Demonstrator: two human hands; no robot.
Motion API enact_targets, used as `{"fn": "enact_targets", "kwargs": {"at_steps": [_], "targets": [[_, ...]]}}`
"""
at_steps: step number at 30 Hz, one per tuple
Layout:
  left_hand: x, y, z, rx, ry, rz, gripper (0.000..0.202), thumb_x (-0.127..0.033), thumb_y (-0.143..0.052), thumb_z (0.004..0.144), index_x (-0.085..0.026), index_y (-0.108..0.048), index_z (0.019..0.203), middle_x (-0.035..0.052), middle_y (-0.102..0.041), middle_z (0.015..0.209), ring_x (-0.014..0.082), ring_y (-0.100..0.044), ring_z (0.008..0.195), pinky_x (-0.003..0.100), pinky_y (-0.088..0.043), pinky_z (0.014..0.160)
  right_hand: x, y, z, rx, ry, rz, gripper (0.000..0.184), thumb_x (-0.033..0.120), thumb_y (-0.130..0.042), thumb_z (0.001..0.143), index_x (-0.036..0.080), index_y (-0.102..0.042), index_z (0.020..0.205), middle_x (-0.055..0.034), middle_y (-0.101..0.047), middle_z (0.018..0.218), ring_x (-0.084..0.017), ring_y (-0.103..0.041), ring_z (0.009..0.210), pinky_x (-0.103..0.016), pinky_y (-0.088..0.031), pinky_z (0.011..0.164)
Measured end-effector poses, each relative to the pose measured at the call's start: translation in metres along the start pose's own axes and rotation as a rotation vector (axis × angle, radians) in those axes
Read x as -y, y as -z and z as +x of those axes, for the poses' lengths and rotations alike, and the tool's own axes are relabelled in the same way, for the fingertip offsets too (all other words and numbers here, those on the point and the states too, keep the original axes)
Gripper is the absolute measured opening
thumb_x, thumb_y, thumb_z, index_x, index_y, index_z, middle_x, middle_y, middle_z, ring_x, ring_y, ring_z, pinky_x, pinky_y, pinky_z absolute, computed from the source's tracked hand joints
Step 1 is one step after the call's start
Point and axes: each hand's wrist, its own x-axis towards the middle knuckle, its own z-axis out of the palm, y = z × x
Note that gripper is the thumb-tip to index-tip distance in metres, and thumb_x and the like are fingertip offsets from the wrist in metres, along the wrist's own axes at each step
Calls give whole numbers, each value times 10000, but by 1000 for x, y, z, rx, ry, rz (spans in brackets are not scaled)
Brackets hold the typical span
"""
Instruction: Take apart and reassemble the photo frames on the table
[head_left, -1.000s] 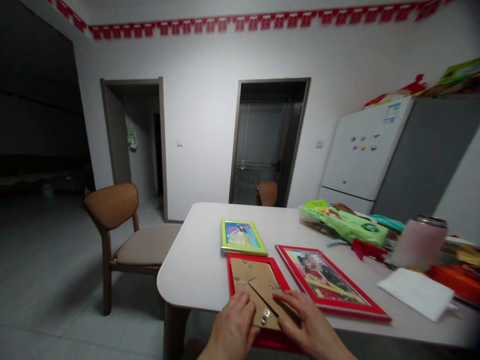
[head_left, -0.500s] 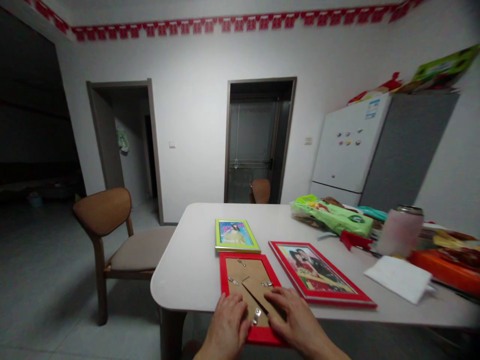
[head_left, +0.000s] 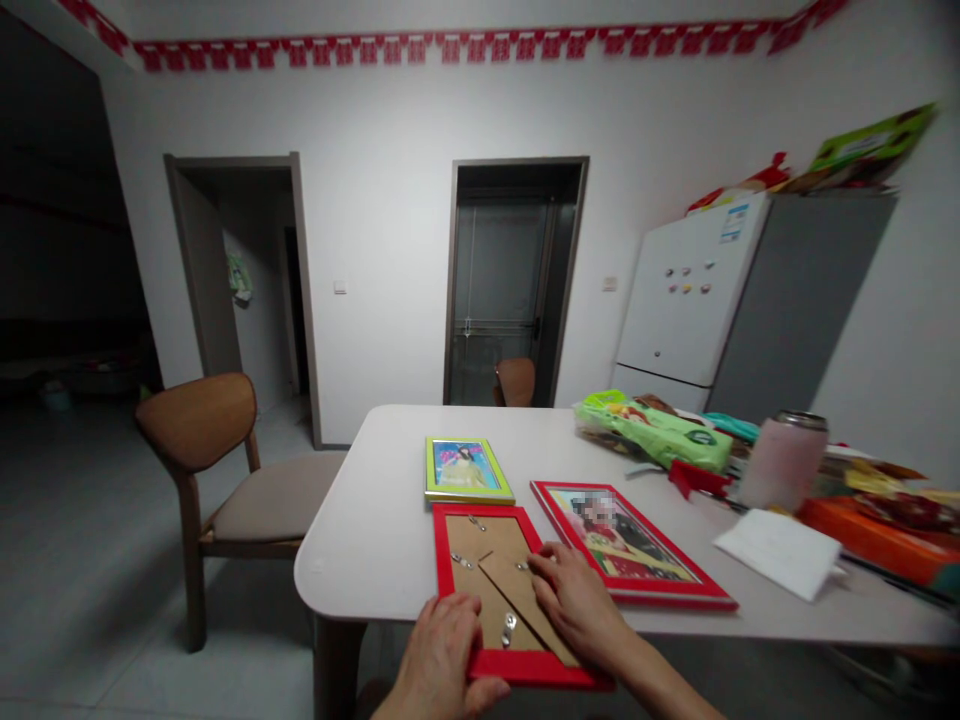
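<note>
A red picture frame lies face down at the table's near edge, its brown backing board showing. The board carries a folding stand strip and several small metal clips. My left hand is closed round the frame's near left corner, thumb along the front edge. Over the right side bends my right hand, its fingertips at the right metal clip, partly covering it. Just beyond sits a yellow-green picture frame, face up. A second red picture frame, face up, holds a photo of a couple.
The white table has a rounded left corner. On its right are a white napkin, a pink jar, a green package and an orange package. A chair stands left, a fridge back right.
My right hand has moved up the frame's right side to the right clip. My left hand has shifted onto the near left corner, its thumb now along the front edge.
</note>
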Motion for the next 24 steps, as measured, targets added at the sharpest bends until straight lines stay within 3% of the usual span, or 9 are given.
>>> {"fn": "enact_targets", "kwargs": {"at_steps": [13,20,24], "targets": [[-2,4,0,35,51,22,614,-337,-687,581,-81,-471,1096,158,-522,1124,279,-447,1065,439,-336,932,-11,-7,29,20,-36,-12,259,205,-410,706,187,-663,760,-61,-541,797,-156,-513,754,-243,-376,677],[-1,-1,-2,46,33,40,600,-349,-589,677,-52,-391,1159,192,-457,1189,285,-378,1132,473,-299,948,-16,-4,17,68,39,72,281,205,-385,718,164,-659,757,-81,-539,946,-146,-527,831,-223,-380,764],[-1,-1,-2,46,8,36,546,-352,-607,657,-72,-448,1099,183,-475,1174,286,-406,1109,477,-318,935,-11,-1,15,58,50,18,295,228,-373,738,173,-661,762,-83,-564,934,-166,-522,851,-248,-373,774]]}}
